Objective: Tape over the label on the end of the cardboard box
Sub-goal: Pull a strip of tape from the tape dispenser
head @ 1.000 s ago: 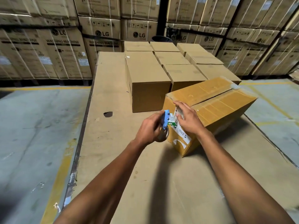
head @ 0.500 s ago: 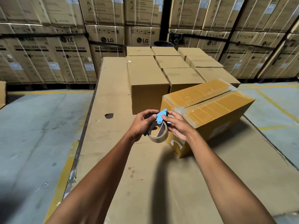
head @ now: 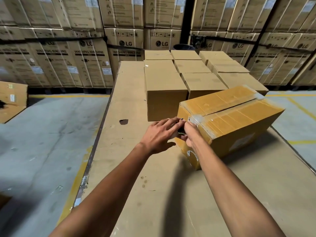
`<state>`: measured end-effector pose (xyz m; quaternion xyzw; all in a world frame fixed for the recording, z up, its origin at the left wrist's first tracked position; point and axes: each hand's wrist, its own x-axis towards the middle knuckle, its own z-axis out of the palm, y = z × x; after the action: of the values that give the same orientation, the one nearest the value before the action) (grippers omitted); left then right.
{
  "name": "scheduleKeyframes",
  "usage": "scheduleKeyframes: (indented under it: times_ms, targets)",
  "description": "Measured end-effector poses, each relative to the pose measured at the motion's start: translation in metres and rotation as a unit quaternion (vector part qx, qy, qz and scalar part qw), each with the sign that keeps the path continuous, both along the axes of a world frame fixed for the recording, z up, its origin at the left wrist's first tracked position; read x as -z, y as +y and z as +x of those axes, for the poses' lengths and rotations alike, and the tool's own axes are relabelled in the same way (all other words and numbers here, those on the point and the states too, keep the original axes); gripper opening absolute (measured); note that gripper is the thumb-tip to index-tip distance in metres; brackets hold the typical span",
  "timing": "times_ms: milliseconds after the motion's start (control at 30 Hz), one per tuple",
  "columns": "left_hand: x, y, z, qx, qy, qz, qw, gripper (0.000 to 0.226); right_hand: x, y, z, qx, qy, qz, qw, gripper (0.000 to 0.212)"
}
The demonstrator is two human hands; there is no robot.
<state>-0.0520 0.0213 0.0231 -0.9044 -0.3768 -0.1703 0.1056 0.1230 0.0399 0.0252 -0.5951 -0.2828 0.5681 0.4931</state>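
A cardboard box point(head: 236, 120) wrapped in glossy yellowish tape lies at an angle on the work surface, its near end facing me. Both hands meet at the top of that end. My left hand point(head: 159, 135) reaches in from the left with fingers stretched over the tape roll point(head: 180, 131), of which only a dark sliver shows between the hands. My right hand point(head: 190, 134) lies bent against the end's upper edge and covers most of the label. A white scrap of the label point(head: 191, 153) shows below my right wrist. No tape strip can be made out.
The work surface point(head: 130, 168) is a long cardboard-covered platform with a small hole point(head: 123, 121). Several plain brown boxes point(head: 164, 89) stand in rows right behind the taped box. The concrete floor point(head: 42, 142) drops off to the left; stacked washing-machine cartons point(head: 89, 62) wall the back.
The tape roll with its blue cutter was in plain view in my left hand; now both hands have moved up against the box end and cover it. The camera has moved closer.
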Motion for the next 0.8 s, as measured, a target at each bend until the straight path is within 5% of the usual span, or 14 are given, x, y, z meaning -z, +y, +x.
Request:
scheduleKeyframes:
  times_ms: [300,500,800]
  targets:
    - [0.021,0.014,-0.022,0.02,-0.011,0.03,0.999,0.056,0.005,-0.003,0.003,-0.064,0.13,-0.015,0.989,0.025]
    - [0.043,0.029,-0.045,0.0,-0.015,-0.046,0.999,0.063,0.042,0.009,-0.007,-0.069,0.036,-0.014,0.997,0.005]
    - [0.092,0.049,-0.088,-0.003,0.001,-0.135,0.991,0.061,0.105,0.021,-0.045,-0.108,-0.014,-0.06,0.992,0.014]
